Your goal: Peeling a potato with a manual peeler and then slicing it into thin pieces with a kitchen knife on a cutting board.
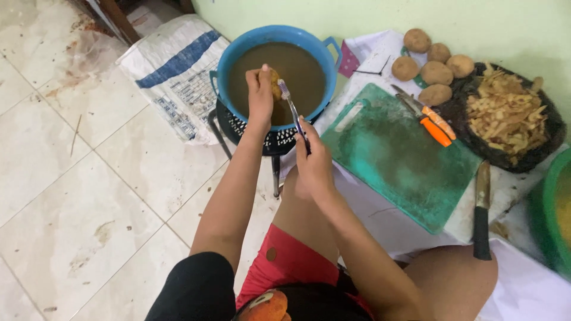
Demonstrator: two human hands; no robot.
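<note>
A person seated on a tiled floor is scrubbing a potato (275, 82) over a blue basin (238, 50) of murky brown water, seen from the head camera. At far left, one white woven sack (172, 71) with a blue stripe is lying against the wall, its upper end cut off by the frame edge. The basin is sitting on a black stand (253, 134), most of it hidden beneath the basin and the arms. The left hand (259, 92) is closing its fingers around the potato, which is largely hidden by the grip and held just above the water. The right hand (312, 160) is wrapping tight around the handle of a toothbrush (290, 107), its bristled head touching the potato. Further right, one green cutting board (398, 154) is resting on a white cloth, with two orange-handled tools (433, 123) lying side by side at its far edge; whether they are knives or peelers is hard to make out. Five unpeeled potatoes (436, 72) are clustering by the wall. One dark tray (538, 154) is holding a heap of peelings, too many to count. One black-handled knife (482, 211) is lying beside the board. At far right, a green bowl (544, 220) is cut off by the frame.
</note>
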